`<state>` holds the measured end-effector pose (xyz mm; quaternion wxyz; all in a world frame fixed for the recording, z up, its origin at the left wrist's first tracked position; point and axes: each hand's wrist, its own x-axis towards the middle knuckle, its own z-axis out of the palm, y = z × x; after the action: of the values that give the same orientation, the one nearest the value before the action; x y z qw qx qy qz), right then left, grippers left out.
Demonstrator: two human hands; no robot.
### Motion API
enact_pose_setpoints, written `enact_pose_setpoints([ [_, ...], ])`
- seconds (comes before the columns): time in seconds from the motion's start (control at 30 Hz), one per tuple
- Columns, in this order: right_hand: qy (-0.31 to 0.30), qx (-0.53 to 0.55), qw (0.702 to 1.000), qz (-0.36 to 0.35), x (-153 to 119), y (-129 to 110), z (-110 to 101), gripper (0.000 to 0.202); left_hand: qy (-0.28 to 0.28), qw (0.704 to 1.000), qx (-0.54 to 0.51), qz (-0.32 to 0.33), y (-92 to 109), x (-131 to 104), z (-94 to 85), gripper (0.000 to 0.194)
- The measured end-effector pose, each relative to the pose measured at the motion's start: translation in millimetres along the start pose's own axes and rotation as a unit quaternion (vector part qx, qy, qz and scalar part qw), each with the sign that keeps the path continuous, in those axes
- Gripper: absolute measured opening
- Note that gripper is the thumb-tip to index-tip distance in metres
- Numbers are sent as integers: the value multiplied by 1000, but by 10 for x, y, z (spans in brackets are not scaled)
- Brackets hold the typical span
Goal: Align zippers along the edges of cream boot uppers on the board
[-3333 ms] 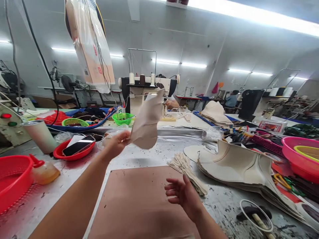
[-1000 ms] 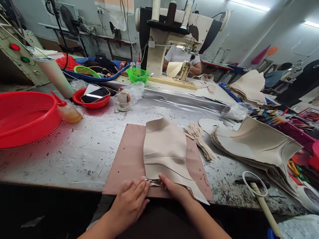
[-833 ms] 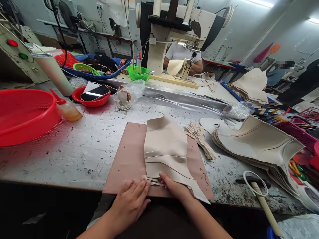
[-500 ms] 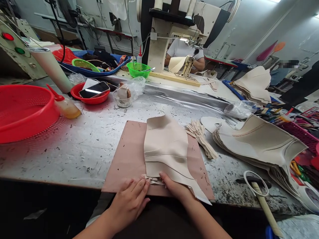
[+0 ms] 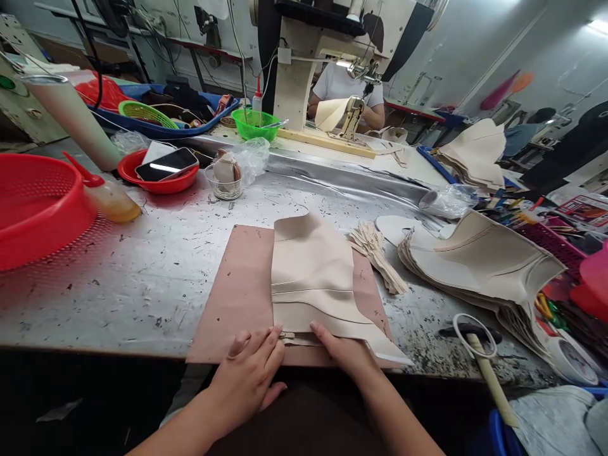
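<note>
A cream leather panel point(image 5: 313, 259) with stitched seams lies on a pinkish-brown board point(image 5: 237, 285) at the table's front edge. Along the panel's lower edge runs a zipper point(image 5: 287, 335) with a small metal slider. My left hand point(image 5: 249, 367) has its fingers pressed together on the zipper's left end, at the panel's lower left corner. My right hand point(image 5: 346, 349) grips the lower edge of the panel, thumb on top and the other fingers hidden underneath. The panel's far edge curls up slightly.
Cream strips point(image 5: 377, 256) and a stack of cream leather pieces point(image 5: 479, 259) lie to the right, near a hammer point(image 5: 489, 373). A red basket point(image 5: 42, 209), a glue bottle point(image 5: 111, 196) and a red dish with a phone point(image 5: 166, 166) stand left. Behind is a sewing machine point(image 5: 294, 76).
The view has shifted slightly. My right hand has moved a little right along the panel's lower edge, and the zipper's slider now shows between my hands.
</note>
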<state>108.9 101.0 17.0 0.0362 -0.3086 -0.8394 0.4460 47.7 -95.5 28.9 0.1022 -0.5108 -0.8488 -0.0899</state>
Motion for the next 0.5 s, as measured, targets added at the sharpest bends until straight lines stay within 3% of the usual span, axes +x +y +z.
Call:
enact_pose_setpoints([
  [0.1, 8, -24, 999, 44, -16, -48, -12, 51, 0, 1000, 6, -9, 27, 37, -13, 39],
  [0.3, 17, -48, 998, 47, 19, -1, 71, 51, -11, 999, 34, -16, 84, 156, -20, 63],
  [0.4, 36, -49, 998, 27, 35, 13, 129, 46, -52, 998, 32, -20, 103, 222, 6, 62],
  [0.5, 68, -53, 996, 8, 29, 20, 179, 43, -110, 994, 21, 20, 124, 303, 15, 68],
])
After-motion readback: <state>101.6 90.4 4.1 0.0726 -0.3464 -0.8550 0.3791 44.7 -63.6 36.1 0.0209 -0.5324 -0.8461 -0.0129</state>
